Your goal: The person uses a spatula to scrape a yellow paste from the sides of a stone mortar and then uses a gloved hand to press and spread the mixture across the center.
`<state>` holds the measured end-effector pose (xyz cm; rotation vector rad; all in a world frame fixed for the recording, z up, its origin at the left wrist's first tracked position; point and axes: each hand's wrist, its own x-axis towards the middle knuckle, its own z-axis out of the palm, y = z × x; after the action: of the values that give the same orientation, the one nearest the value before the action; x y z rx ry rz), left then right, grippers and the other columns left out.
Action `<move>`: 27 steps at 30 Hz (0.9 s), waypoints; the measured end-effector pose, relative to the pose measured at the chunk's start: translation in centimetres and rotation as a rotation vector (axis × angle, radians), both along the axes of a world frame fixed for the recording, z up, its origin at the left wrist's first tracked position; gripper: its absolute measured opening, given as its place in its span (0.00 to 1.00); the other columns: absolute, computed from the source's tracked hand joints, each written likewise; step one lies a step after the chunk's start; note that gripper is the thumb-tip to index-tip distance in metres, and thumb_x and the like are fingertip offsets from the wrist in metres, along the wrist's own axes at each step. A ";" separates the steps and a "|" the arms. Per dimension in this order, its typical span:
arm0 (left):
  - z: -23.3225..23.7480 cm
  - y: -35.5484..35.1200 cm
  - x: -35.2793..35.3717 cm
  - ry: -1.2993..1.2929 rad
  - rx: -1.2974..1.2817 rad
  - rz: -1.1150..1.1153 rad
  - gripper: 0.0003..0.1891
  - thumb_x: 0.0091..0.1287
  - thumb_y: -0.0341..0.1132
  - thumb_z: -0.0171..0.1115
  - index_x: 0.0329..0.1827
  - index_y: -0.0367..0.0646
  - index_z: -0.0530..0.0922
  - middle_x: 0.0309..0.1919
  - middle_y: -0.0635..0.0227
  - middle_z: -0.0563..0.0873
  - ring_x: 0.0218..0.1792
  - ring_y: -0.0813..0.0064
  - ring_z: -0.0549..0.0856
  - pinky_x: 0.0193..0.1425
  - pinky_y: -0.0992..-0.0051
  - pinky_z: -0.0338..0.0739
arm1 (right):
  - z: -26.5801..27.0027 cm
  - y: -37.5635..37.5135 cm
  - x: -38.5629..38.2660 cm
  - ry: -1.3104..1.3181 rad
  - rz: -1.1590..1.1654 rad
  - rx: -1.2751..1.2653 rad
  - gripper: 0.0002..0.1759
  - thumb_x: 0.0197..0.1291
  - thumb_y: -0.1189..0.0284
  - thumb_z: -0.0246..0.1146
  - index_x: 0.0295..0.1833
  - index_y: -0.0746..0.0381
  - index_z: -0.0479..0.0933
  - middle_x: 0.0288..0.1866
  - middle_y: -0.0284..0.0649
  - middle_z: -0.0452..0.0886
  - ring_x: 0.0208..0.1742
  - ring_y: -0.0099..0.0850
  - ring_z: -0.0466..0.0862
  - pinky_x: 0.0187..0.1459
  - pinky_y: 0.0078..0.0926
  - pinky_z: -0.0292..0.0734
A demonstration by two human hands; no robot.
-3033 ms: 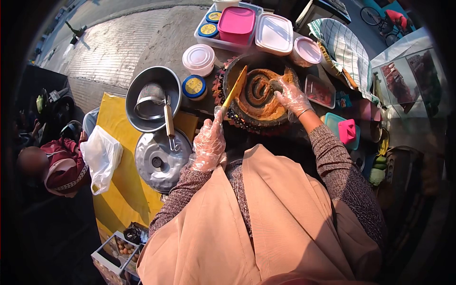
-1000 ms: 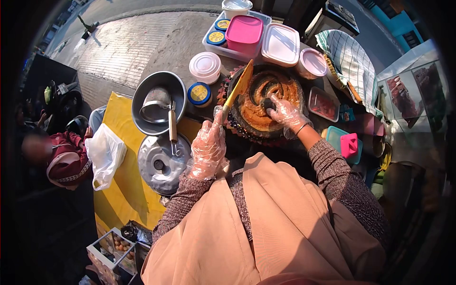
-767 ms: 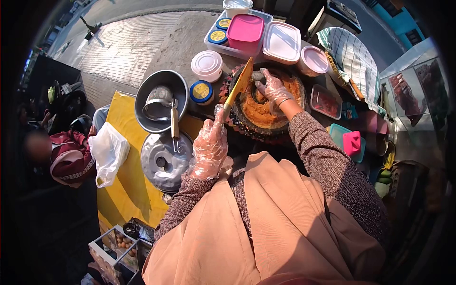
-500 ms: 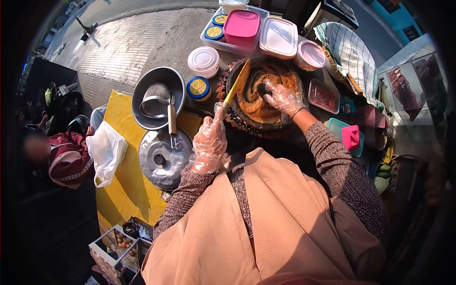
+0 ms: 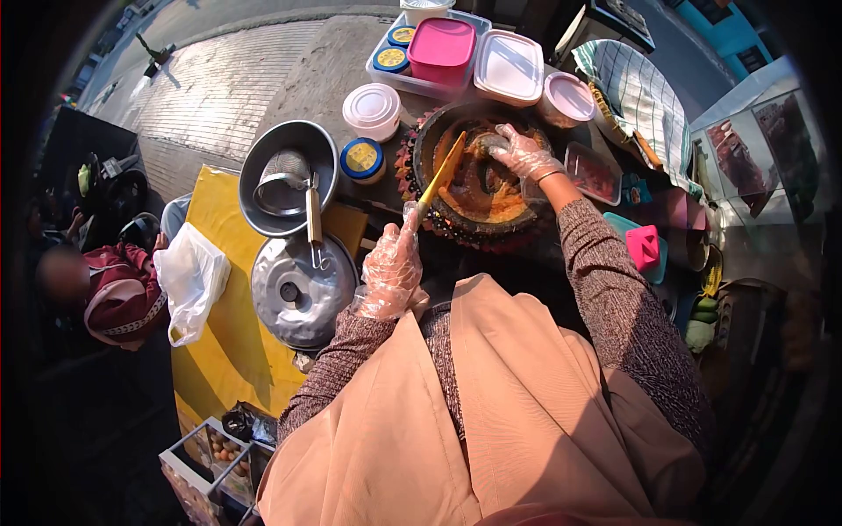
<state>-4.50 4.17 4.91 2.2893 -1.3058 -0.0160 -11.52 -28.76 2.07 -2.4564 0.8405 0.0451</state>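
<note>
A wide dark stone mortar (image 5: 481, 225) holds orange-brown paste (image 5: 504, 203) smeared in swirls. My gloved right hand (image 5: 524, 158) reaches over the mortar, closed around a dark pestle that it mostly hides. My left hand (image 5: 392, 267), also in a clear plastic glove, grips the lower end of a yellow spatula (image 5: 443, 173). The spatula slants up and to the right, its tip over the left part of the mortar. Patterned cloth (image 5: 405, 167) shows around the mortar's left side.
To the left are a metal bowl (image 5: 329, 158) with a strainer (image 5: 279, 188), a round metal lid (image 5: 279, 317) and a white plastic bag (image 5: 191, 276). Lidded tubs (image 5: 509, 67) stand behind the mortar; a red-filled container (image 5: 594, 174) is right. A person (image 5: 127, 285) sits at far left.
My right hand has moved up and slightly left across the mortar with the pestle. The spatula's tip has dropped lower over the paste. The whole view has shifted slightly.
</note>
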 end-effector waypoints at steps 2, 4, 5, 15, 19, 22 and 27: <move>-0.1 0.2 0.0 0.020 0.002 -0.001 0.34 0.58 0.24 0.59 0.70 0.51 0.64 0.34 0.59 0.74 0.33 0.57 0.80 0.34 0.62 0.76 | 0.9 -2.3 0.0 0.036 0.004 -0.071 0.32 0.59 0.58 0.59 0.67 0.57 0.63 0.54 0.58 0.78 0.56 0.54 0.77 0.55 0.44 0.72; -0.3 0.2 0.0 0.003 -0.022 -0.003 0.34 0.58 0.24 0.59 0.70 0.51 0.64 0.34 0.59 0.75 0.32 0.57 0.80 0.33 0.62 0.76 | -0.1 -2.5 -1.7 0.005 -0.025 -0.119 0.32 0.59 0.59 0.58 0.68 0.55 0.62 0.50 0.58 0.79 0.54 0.54 0.78 0.54 0.45 0.73; -0.5 0.2 0.1 0.000 -0.030 -0.003 0.34 0.58 0.24 0.59 0.70 0.51 0.64 0.34 0.59 0.75 0.32 0.57 0.80 0.33 0.62 0.76 | -1.6 -1.6 -2.9 -0.003 -0.066 -0.144 0.33 0.59 0.59 0.58 0.69 0.54 0.61 0.50 0.58 0.79 0.53 0.54 0.78 0.54 0.46 0.73; -0.1 0.2 0.2 -0.042 -0.015 -0.008 0.29 0.62 0.25 0.55 0.69 0.52 0.65 0.33 0.61 0.74 0.30 0.60 0.82 0.27 0.64 0.77 | 2.9 -3.0 -1.6 0.197 0.266 -0.352 0.31 0.62 0.61 0.56 0.70 0.51 0.58 0.45 0.56 0.79 0.48 0.52 0.80 0.49 0.47 0.76; 0.0 0.3 0.1 -0.048 -0.041 -0.005 0.29 0.63 0.26 0.55 0.69 0.53 0.66 0.32 0.61 0.74 0.30 0.59 0.82 0.27 0.63 0.77 | 3.4 -3.4 -4.0 0.249 0.130 -0.265 0.32 0.60 0.61 0.58 0.70 0.52 0.61 0.49 0.53 0.80 0.51 0.51 0.80 0.50 0.47 0.75; -0.4 0.2 0.0 -0.025 -0.068 0.003 0.28 0.63 0.26 0.55 0.68 0.53 0.66 0.32 0.61 0.74 0.29 0.59 0.81 0.27 0.62 0.77 | 2.1 3.2 -7.2 0.310 -0.031 -0.239 0.31 0.58 0.62 0.59 0.68 0.52 0.62 0.45 0.56 0.81 0.46 0.54 0.82 0.49 0.50 0.77; -1.0 0.3 -0.5 -0.021 -0.061 0.002 0.28 0.63 0.26 0.55 0.68 0.52 0.67 0.31 0.61 0.73 0.27 0.59 0.81 0.27 0.62 0.77 | -1.2 5.3 -6.6 -0.047 0.066 -0.246 0.33 0.58 0.59 0.58 0.70 0.54 0.62 0.41 0.57 0.81 0.48 0.55 0.81 0.52 0.49 0.74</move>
<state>-5.00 4.44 3.93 2.2450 -1.2965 0.0478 -18.09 -23.43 0.88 -2.7037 0.7841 -0.0977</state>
